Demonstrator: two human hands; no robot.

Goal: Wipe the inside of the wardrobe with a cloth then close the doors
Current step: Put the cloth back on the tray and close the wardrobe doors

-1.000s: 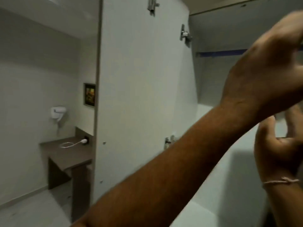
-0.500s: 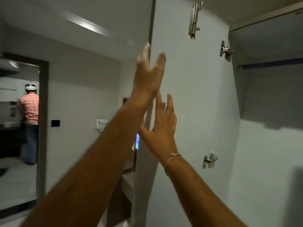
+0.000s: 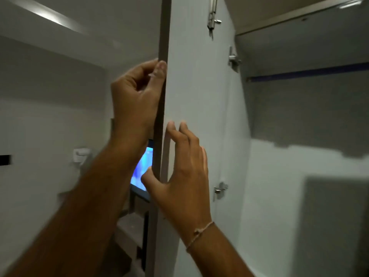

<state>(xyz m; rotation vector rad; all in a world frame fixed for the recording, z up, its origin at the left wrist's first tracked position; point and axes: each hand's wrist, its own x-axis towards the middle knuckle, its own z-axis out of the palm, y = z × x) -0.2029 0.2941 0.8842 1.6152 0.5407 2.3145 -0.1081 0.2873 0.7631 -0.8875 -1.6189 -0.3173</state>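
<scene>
The pale wardrobe door [image 3: 199, 100] stands open, seen nearly edge-on, with metal hinges [image 3: 220, 189] on its inner face. My left hand [image 3: 135, 94] curls round the door's brown outer edge at head height, thumb on the edge. Lower down, my right hand [image 3: 183, 170] grips the same edge, fingers flat on the inner face and thumb on the outer side; a thin string bracelet is on that wrist. The wardrobe's inside [image 3: 309, 176] lies open on the right, with a dark blue rail [image 3: 309, 73] near its top. No cloth is in view.
A lit screen [image 3: 142, 170] glows behind the door, above a brown desk [image 3: 131, 222]. A white wall-mounted dryer [image 3: 81, 154] hangs on the left wall. A sliding bolt [image 3: 212, 17] sits at the door's top.
Both hands, raised open in front of the door half a second ago, have closed on its outer edge. The view has shifted closer to the door.
</scene>
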